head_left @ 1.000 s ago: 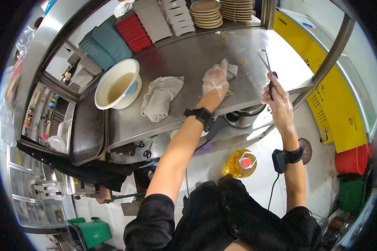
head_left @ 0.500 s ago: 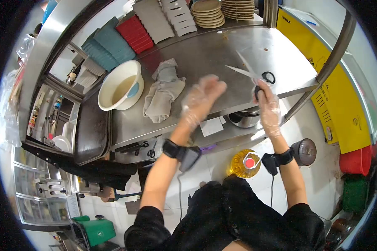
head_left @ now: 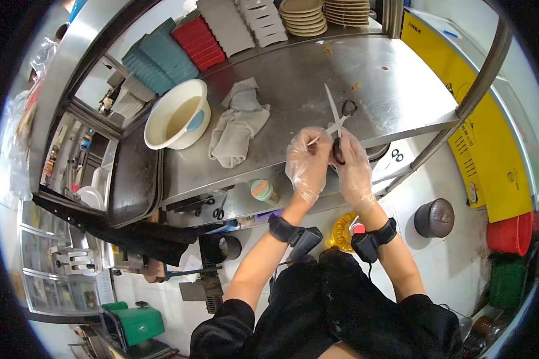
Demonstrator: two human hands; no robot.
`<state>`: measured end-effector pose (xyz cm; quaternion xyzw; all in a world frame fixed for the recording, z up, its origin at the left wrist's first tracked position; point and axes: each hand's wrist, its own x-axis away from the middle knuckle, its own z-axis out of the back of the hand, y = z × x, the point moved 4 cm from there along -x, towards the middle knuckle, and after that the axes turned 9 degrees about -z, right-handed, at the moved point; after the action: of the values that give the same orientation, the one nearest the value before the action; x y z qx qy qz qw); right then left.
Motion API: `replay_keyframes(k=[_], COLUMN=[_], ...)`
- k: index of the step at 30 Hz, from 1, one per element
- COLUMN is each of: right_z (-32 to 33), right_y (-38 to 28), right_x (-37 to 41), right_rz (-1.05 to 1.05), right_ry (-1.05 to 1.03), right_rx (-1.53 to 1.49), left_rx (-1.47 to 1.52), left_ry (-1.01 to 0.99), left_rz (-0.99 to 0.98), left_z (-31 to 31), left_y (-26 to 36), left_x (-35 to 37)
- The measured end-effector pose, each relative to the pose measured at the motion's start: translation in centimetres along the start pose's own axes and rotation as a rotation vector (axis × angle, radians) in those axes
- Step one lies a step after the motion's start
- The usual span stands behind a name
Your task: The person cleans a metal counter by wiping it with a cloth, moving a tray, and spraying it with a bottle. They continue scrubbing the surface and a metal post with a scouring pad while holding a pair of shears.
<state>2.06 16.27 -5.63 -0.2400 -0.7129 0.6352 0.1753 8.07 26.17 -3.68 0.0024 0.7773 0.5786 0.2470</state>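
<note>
A pair of black-handled scissors [head_left: 333, 109] is spread open above the front of the steel table, one blade pointing away from me. My right hand [head_left: 354, 169], in a clear plastic glove, is closed around one handle loop. The other loop sticks out free on the far side. My left hand [head_left: 308, 164], gloved the same way, is closed beside it, its fingers around the second blade, which runs down to the left. The fingertips are partly hidden. Left of my hands a crumpled grey cloth [head_left: 239, 127] lies on the table.
A cream basin [head_left: 161, 119] holding cloudy liquid stands at the table's left. Stacked coloured trays [head_left: 167, 57] and round plates [head_left: 303, 18] line the back. Underneath, a shelf holds a green-lidded container [head_left: 262, 190] and more scissors [head_left: 220, 211]. An oil jug [head_left: 341, 232] stands on the floor.
My right hand has moved left and toward me with the scissors, turning them. My left hand has come right and down, from open in the air to closed on a blade.
</note>
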Motion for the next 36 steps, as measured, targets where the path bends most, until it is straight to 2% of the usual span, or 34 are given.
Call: replay_keyframes(k=[1, 2, 4, 5, 6, 8, 9, 11, 12, 13, 14, 15, 16, 18, 19, 21, 22, 23, 24, 28, 32, 34, 35, 36], right_z=[-0.1, 0.3, 0.6, 0.7, 1.1, 2.3, 3.1, 6.2, 6.2, 7.2, 7.5, 10.1, 10.2, 10.4, 10.7, 10.7, 10.8, 11.0, 11.4, 12.2, 10.2, 9.1, 9.3, 10.1], right_y=[-0.2, -0.6, -0.8, -2.3, -2.5, -1.8, -1.7, 1.7, -0.6, -4.4, -6.4, -2.9, -4.3, -5.8, -5.6, -4.9, -4.5, -4.1, -3.3, -1.5, -2.5, -2.9, -2.5, -2.2], right_x=[-0.1, -0.3, -0.4, 0.0, 0.0, -0.6, -1.2, -4.4, -4.0, -4.7, -4.9, -8.4, -9.0, -10.6, -11.7, -13.4, -14.5, -15.6, -16.6, -19.6, -18.0, -17.3, -17.6, -18.3], right_rz=[-0.030, -0.030, -0.187, 0.279, 0.280, -0.167, -0.013, 0.429, 1.085, 0.480, -0.088, 0.375, 0.268, 0.085, 0.086, 0.240, 0.128, 0.124, 0.110, 0.016, 0.054, 0.142, 0.136, 0.080], right_ry=[-0.050, -0.053, -0.188, -0.022, -0.024, -0.047, -0.002, 0.152, 0.505, 0.352, 0.192, 0.349, 0.348, 0.351, 0.356, 0.269, 0.252, 0.255, 0.259, 0.261, 0.136, -0.008, -0.007, 0.089], right_rx=[-0.059, -0.057, -0.143, 0.294, 0.294, 0.016, 0.151, 0.829, 1.490, 1.119, 0.698, 1.015, 1.088, 1.241, 1.240, 1.331, 1.401, 1.400, 1.429, 1.500, 1.544, 1.540, 1.539, 1.532], left_rx=[-0.100, -0.098, -0.370, -0.482, -0.483, -0.502, -0.451, -0.853, -0.873, -1.046, -1.060, -1.129, -1.198, -1.292, -1.390, -1.361, -1.427, -1.494, -1.521, -1.554, -1.542, -1.536, -1.535, -1.534], left_ry=[-0.020, -0.017, -0.075, -0.133, -0.131, -0.277, -0.359, -0.408, -0.411, -0.365, -0.296, -0.244, -0.190, -0.161, -0.124, -0.207, -0.233, -0.258, -0.270, -0.236, -0.227, -0.218, -0.225, -0.232], left_rz=[-0.085, -0.085, -0.290, -0.294, -0.295, -0.190, -0.229, -0.563, -0.644, -0.656, -0.668, -0.615, -0.560, -0.588, -0.618, -0.634, -0.693, -0.751, -0.690, -0.712, -0.725, -0.733, -0.728, -0.725], left_z=[0.0, -0.1, -0.5, -0.5, -0.5, -1.0, -0.8, 0.9, 2.5, 4.4, 6.6, 8.7, 10.5, 12.5, 13.2, 13.8, 13.3, 12.9, 12.7, 12.2, 11.9, 11.8, 11.9, 11.9], left_y=[0.3, 0.4, 1.4, 1.6, 1.9, 2.0, 2.8, 3.3, 3.8, 3.6, 3.2, 2.8, 2.5, 1.6, 1.2, -0.3, -0.6, -0.8, -1.1, -0.3, 0.1, 0.2, 0.2, 0.2], left_x=[0.2, 0.6, 1.3, 1.4, 1.6, 1.9, 1.9, 0.8, -0.3, -1.1, -2.2, -3.4, -4.3, -5.4, -5.8, -5.8, -5.0, -4.4, -4.4, -4.1, -3.9, -3.9, -3.9, -3.9])
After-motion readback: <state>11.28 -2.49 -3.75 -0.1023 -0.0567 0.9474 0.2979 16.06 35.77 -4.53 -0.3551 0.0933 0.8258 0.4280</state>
